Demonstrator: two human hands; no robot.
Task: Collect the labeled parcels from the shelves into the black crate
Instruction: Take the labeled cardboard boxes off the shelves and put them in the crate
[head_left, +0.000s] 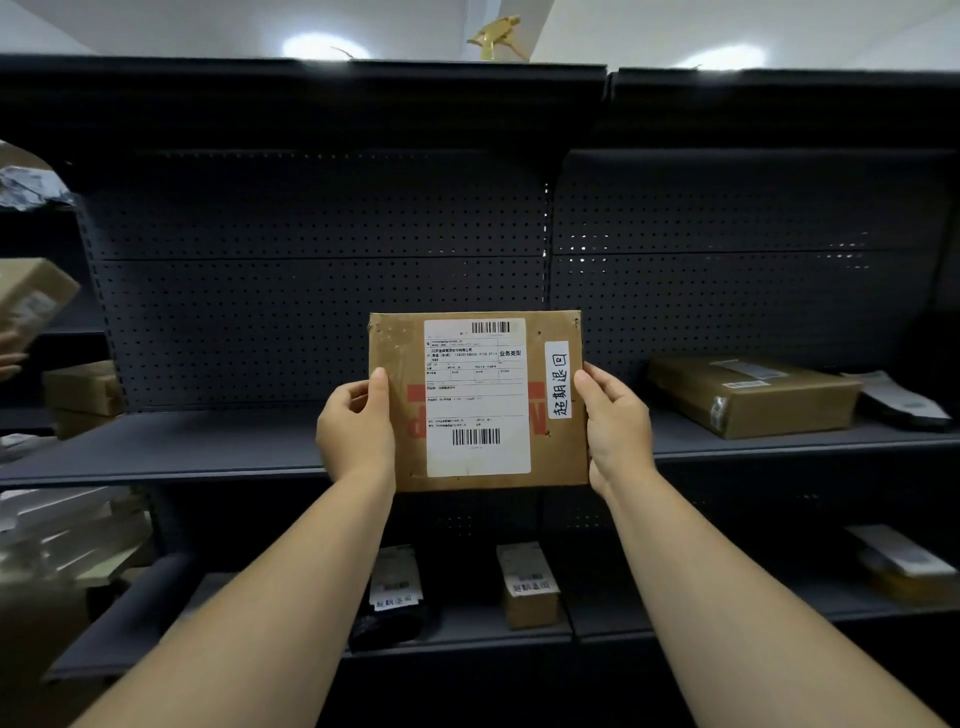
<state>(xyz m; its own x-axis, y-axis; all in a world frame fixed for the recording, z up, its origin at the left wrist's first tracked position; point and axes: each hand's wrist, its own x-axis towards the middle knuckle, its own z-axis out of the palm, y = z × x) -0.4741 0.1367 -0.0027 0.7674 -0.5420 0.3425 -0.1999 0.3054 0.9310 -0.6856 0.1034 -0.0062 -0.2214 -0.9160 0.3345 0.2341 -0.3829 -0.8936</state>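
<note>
Head view: we hold a flat cardboard parcel upright in front of the dark pegboard shelving, its printed shipping label and a small handwritten tag facing us. Our left hand grips the parcel's left edge, thumb curled over the front; our right hand grips the right edge likewise. Right of the parcel, a larger brown box lies on the shelf. Below the parcel sit a black bagged parcel and a small carton, both tagged.
</note>
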